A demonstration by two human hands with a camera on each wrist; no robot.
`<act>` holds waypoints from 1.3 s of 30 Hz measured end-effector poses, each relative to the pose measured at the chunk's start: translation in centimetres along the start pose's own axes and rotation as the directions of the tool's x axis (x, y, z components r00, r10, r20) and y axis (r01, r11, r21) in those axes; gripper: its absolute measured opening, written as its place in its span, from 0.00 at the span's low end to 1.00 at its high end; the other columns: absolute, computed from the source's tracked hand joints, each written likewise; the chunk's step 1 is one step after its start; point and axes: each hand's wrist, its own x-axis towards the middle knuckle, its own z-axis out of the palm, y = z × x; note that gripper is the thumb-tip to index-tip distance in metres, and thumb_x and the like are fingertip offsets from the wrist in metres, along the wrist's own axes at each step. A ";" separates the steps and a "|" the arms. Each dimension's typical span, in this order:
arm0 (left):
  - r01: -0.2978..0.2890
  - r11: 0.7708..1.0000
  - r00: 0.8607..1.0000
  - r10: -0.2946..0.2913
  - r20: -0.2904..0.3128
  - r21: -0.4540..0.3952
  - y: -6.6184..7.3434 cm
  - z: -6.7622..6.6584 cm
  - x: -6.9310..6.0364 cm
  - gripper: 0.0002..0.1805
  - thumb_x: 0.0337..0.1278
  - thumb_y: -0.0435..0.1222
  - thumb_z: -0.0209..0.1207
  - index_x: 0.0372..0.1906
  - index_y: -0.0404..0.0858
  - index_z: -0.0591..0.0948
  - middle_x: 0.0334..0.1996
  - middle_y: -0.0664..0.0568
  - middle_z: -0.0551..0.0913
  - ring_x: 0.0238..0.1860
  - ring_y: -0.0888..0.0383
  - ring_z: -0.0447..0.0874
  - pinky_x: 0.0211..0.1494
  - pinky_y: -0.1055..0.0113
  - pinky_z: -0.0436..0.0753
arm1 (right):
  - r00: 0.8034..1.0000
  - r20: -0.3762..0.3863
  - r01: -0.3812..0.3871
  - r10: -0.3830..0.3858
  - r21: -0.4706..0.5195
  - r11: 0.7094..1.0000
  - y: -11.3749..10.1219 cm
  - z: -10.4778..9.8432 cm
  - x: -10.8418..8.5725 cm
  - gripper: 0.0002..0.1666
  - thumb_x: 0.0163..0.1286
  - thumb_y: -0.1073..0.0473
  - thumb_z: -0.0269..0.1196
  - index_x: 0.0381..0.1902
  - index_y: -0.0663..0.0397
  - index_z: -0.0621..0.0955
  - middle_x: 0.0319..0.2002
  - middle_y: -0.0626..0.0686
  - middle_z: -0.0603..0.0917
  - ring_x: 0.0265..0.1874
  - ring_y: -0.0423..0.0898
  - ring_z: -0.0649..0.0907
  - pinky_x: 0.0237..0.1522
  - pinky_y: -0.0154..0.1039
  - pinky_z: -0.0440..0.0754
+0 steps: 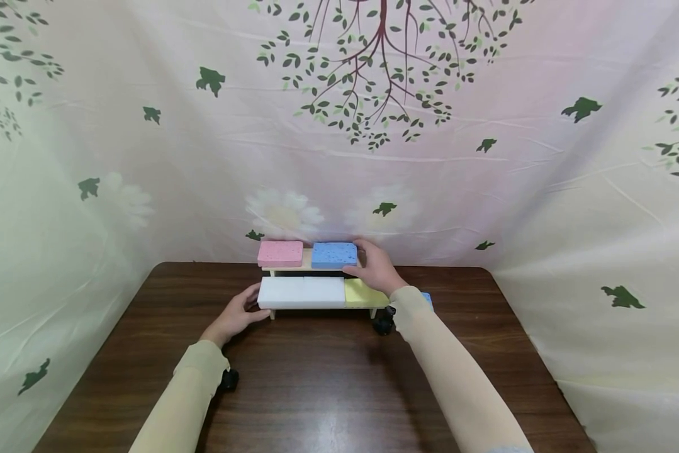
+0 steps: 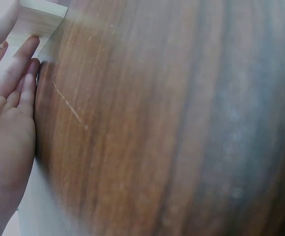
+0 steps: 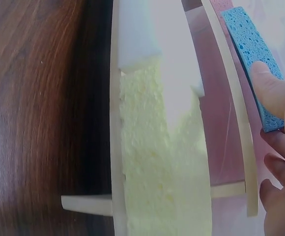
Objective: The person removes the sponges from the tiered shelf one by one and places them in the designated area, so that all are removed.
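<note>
L/R hands (image 1: 235, 316) (image 1: 376, 269) @ rack (image 1: 308, 259), blue sponge (image 1: 335, 254)

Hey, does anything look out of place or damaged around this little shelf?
A blue piece sits apart, right of the shelf, partly hidden by the right sleeve, while the pink sponge and yellow sponge rest on it. In the left wrist view, the table also shows a thin pale line, possibly a scratch.

Passable along desk (image 1: 322, 390) front; obstructed by 2-tier rack (image 1: 308, 259) and rear cloth (image 1: 203, 157); narrow between pink sponge (image 1: 280, 253) and blue sponge (image 1: 333, 254).
</note>
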 end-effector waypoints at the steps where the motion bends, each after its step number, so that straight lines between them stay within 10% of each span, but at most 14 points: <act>1: -0.008 1.000 1.000 0.008 0.002 0.007 0.3 0.0 -0.2 0.45 0.67 0.33 0.69 0.82 0.30 0.58 0.75 0.30 0.69 0.76 0.31 0.64 0.77 0.32 0.61 | 1.000 0.000 0.001 -0.001 -0.002 1.000 0.1 -0.1 -0.1 0.48 0.72 0.46 0.71 0.82 0.53 0.63 0.79 0.57 0.67 0.77 0.58 0.68 0.73 0.60 0.72; 39: 0.009 1.000 1.000 -0.009 0.003 0.000 -0.2 0.0 0.0 0.45 0.67 0.33 0.69 0.82 0.31 0.59 0.75 0.31 0.69 0.77 0.31 0.63 0.78 0.33 0.61 | 0.998 -0.052 -0.021 0.017 -0.085 0.996 3.8 -4.9 -3.3 0.47 0.72 0.47 0.72 0.80 0.54 0.65 0.77 0.60 0.69 0.76 0.62 0.69 0.70 0.65 0.72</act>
